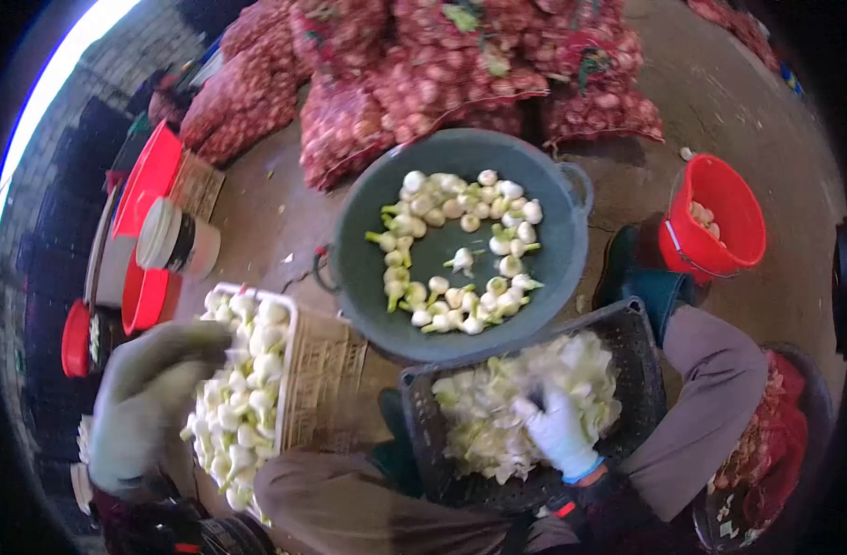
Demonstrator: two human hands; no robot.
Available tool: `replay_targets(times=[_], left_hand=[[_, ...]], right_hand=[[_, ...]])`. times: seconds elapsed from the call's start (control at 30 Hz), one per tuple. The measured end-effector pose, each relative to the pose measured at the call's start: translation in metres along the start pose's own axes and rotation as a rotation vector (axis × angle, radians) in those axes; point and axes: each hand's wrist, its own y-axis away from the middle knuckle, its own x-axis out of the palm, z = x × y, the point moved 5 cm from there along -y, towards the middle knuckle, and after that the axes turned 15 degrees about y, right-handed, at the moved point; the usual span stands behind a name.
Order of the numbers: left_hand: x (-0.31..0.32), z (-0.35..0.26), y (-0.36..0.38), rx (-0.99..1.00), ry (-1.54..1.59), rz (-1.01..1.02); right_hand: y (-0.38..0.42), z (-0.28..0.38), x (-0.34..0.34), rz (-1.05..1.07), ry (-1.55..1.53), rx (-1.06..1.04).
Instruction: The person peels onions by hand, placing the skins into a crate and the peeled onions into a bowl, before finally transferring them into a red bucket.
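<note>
My left hand (pixel 165 393), in a pale glove with a darker grey part, is smeared by motion. It is at the left side of a white plastic crate (pixel 291 370) heaped with peeled white bulbs (pixel 248 393) on short pale-green stems. Whether its fingers grip anything is not visible. Over a black crate (pixel 641 351) between my legs, my right hand (pixel 558 430) wears a whitish glove. Its dark fingertips reach down at a pile of pale peelings (pixel 484 421) and are too blurred to show a grip.
A large grey-green tub (pixel 368 305) ahead holds more peeled bulbs (pixel 511 301), mostly in a ring. Mesh sacks (pixel 423 83) of reddish bulbs line the back. A red bucket (pixel 756 222) stands right. At left are a white bucket (pixel 197 248) and red containers (pixel 160 162).
</note>
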Motion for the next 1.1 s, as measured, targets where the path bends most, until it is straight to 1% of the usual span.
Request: replay_targets(times=[0.03, 0.07, 0.1, 0.13, 0.17, 0.23, 0.27, 0.3, 0.33, 0.37, 0.4, 0.43, 0.47, 0.5, 0.57, 0.6, 0.63, 0.67, 0.7, 0.77, 0.8, 0.83, 0.9, 0.93, 0.97, 1.03, 1.1], left_hand=[[0.036, 0.005, -0.036, -0.098, -0.052, 0.305], [0.079, 0.013, -0.067, -0.114, -0.246, 0.422], [0.112, 0.037, -0.105, 0.002, -0.271, 0.571], [0.146, 0.076, -0.147, -0.047, -0.219, 0.674], [0.177, 0.110, -0.184, -0.126, -0.272, 0.699], [0.230, 0.192, -0.263, 0.076, -0.538, 0.671], [0.253, 0.226, -0.294, 0.088, -0.718, 0.610], [0.271, 0.259, -0.320, 0.096, -0.892, 0.538], [0.283, 0.304, -0.345, 0.154, -0.922, 0.496], [0.292, 0.335, -0.364, 0.221, -0.947, 0.439], [0.301, 0.347, -0.367, 0.217, -0.964, 0.463], [0.310, 0.357, -0.372, 0.181, -1.101, 0.506], [0.311, 0.363, -0.376, 0.142, -1.125, 0.503], [0.312, 0.356, -0.370, 0.098, -1.150, 0.502], [0.295, 0.331, -0.352, 0.016, -0.953, 0.401], [0.280, 0.334, -0.349, 0.115, -0.863, 0.348], [0.270, 0.321, -0.341, -0.006, -0.563, 0.369], [0.256, 0.309, -0.321, -0.164, -0.239, 0.315], [0.248, 0.282, -0.294, -0.313, 0.089, 0.254], [0.216, 0.272, -0.258, -0.007, 0.170, 0.411], [0.209, 0.262, -0.229, 0.049, 0.172, 0.510], [0.212, 0.240, -0.196, -0.032, 0.297, 0.387], [0.205, 0.229, -0.140, -0.115, 0.389, 0.355], [0.210, 0.218, -0.108, -0.319, 0.599, 0.311], [0.217, 0.212, -0.073, -0.517, 0.813, 0.240], [0.210, 0.242, -0.030, -0.237, 0.551, 0.241], [0.213, 0.256, 0.016, -0.262, 0.729, 0.096]], right_hand=[[-0.002, -0.006, 0.003, 0.046, -0.098, 0.013], [-0.001, -0.007, 0.000, 0.145, -0.091, 0.048], [-0.003, 0.001, -0.010, 0.132, -0.222, 0.071], [-0.002, -0.011, -0.013, 0.075, -0.246, 0.065], [-0.004, -0.024, -0.014, 0.015, -0.266, 0.058], [-0.011, -0.025, -0.035, 0.004, -0.344, 0.260], [-0.014, -0.028, -0.044, 0.017, -0.171, 0.282], [-0.011, -0.030, -0.046, 0.007, -0.343, 0.292], [-0.015, -0.026, -0.052, -0.010, -0.298, 0.257], [-0.024, -0.023, -0.058, -0.028, -0.249, 0.208], [-0.028, -0.021, -0.060, -0.035, -0.254, 0.214], [-0.028, -0.024, -0.058, 0.002, -0.434, 0.348], [-0.027, -0.028, -0.053, 0.044, -0.612, 0.483], [-0.029, -0.028, -0.053, 0.046, -0.609, 0.496], [-0.029, -0.020, -0.058, 0.036, -0.556, 0.485], [-0.026, -0.019, -0.056, 0.034, -0.557, 0.484], [-0.024, -0.019, -0.054, 0.023, -0.499, 0.410], [-0.021, -0.016, -0.053, 0.009, -0.441, 0.335], [-0.018, -0.012, -0.053, 0.019, -0.443, 0.347], [-0.012, -0.010, -0.055, 0.015, -0.334, 0.220], [-0.008, -0.009, -0.054, 0.063, -0.358, 0.220], [-0.003, -0.008, -0.054, 0.061, -0.361, 0.206], [0.008, -0.004, -0.055, 0.013, -0.308, 0.103], [0.015, 0.000, -0.053, -0.061, -0.369, 0.057], [0.022, -0.007, -0.043, 0.002, -0.505, 0.115], [0.029, -0.002, -0.038, -0.018, -0.619, 0.099], [0.032, 0.024, -0.056, 0.034, -0.597, 0.110]])
